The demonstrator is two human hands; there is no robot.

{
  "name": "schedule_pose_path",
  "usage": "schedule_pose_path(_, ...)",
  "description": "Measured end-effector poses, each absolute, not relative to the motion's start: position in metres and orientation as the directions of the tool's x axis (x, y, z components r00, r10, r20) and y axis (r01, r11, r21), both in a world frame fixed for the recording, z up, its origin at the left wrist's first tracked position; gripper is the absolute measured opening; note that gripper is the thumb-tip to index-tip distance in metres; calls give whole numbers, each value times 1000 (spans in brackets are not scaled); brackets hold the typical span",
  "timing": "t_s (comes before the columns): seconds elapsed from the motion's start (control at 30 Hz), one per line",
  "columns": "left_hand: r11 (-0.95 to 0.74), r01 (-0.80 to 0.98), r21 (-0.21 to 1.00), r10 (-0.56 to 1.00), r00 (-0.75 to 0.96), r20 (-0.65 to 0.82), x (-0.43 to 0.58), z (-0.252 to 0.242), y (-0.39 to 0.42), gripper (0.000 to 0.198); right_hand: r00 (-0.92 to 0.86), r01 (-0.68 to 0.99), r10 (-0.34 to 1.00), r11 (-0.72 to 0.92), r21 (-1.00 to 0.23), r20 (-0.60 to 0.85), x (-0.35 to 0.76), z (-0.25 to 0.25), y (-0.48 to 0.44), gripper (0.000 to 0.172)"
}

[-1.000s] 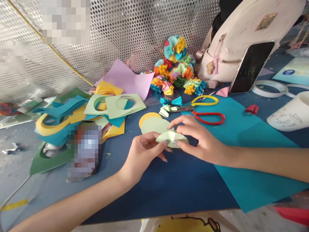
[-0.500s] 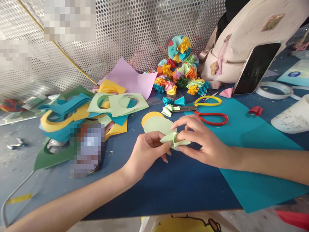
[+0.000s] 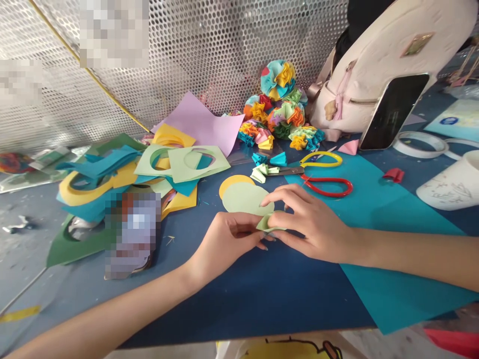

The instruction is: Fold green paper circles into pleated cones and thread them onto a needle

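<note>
Between my two hands is a folded piece of pale green paper [image 3: 265, 222], partly covered by the fingers. My left hand [image 3: 234, 237] pinches its left side between thumb and fingers. On its right side, my right hand [image 3: 309, 219] grips it, with one finger pressed into the fold. Just behind lies a flat pale green paper circle [image 3: 245, 197], overlapping a yellow paper circle [image 3: 228, 183]; a right fingertip reaches over the green circle's edge. Small folded green pieces [image 3: 262, 172] and blue pieces [image 3: 277, 159] sit beyond, by scissors [image 3: 329, 185] with one red and one yellow handle.
Cut paper sheets with round holes [image 3: 200, 162] pile up at left, near a blurred-out device [image 3: 132, 234]. Colourful paper balls [image 3: 279, 80] stand at the back. On the right are a blue sheet [image 3: 392, 279], a phone [image 3: 394, 112] against a backpack [image 3: 374, 55], tape rolls [image 3: 421, 144] and a white cup [image 3: 449, 182].
The pale green paper has been folded further and shows less between the fingers. My hands have come closer together, the left one shifting slightly right. The view has shifted a little.
</note>
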State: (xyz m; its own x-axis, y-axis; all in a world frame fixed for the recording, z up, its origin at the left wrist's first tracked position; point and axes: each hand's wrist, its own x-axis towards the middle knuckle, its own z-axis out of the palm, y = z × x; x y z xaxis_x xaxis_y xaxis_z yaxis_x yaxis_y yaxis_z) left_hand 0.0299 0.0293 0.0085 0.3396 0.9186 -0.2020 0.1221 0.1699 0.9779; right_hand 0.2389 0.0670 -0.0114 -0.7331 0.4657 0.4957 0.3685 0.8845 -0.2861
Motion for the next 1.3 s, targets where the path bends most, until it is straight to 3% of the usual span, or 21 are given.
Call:
schedule_pose_path(0.3, 98, 173, 980, 918, 365, -156, 29, 11, 22, 18, -768, 401, 376, 914, -69, 519, 240, -14, 70, 10)
schedule_pose_path(0.63, -17, 256, 966, 946, 317, -68, 30, 6, 24, 22, -766, 391, 421, 905, -166, 486, 238, -11, 69, 11)
schedule_pose_path(0.73, -32, 236, 971, 947, 318, -46, 30, 5, 23, 23, -722, 382, 469, 883, -273, 509, 237, -12, 69, 7)
schedule_pose_path(0.87, -38, 210, 977, 941, 336, -36, 29, 4, 23, 23, -648, 396, 600, 792, -465, 469, 237, -13, 71, 18)
schedule_pose_path(1.03, -179, 320, 930, 941, 332, 66, 24, 3, 23, 22, -687, 383, 614, 760, -525, 389, 239, -10, 75, 6)
schedule_pose_path(1.23, -164, 408, 898, 961, 270, 53, 26, 0, 26, 4, -658, 267, 670, 634, -726, 343, 238, -7, 71, 26)
schedule_pose_path(1.3, -113, 389, 914, 965, 263, 8, 26, -1, 28, 10, -656, 217, 687, 569, -794, 313, 237, -6, 69, 28)
